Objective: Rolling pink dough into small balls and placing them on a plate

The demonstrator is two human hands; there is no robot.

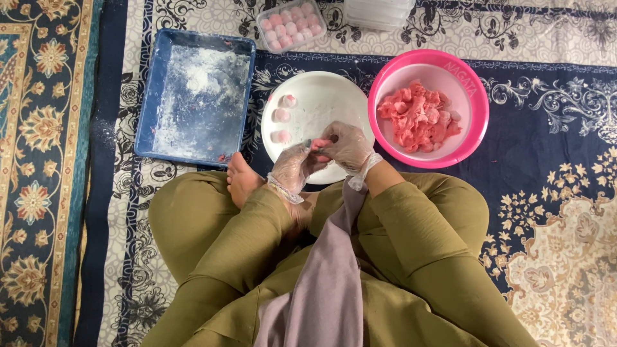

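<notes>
Gloved hands, left hand (294, 168) and right hand (347, 146), pinch one pink dough piece (320, 145) between their fingers over the white plate (334, 96), so flour falls there.

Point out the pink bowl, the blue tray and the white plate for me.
pink bowl (477, 109): head view, on its right rim.
blue tray (146, 96): head view, on its left wall.
white plate (321, 87): head view, on bare surface near the top.

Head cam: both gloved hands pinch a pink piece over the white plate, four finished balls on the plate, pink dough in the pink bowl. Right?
Not quite: the head view shows three balls on the white plate, not four. The rest holds: left hand and right hand pinch the pink piece, dough fills the pink bowl.
</notes>
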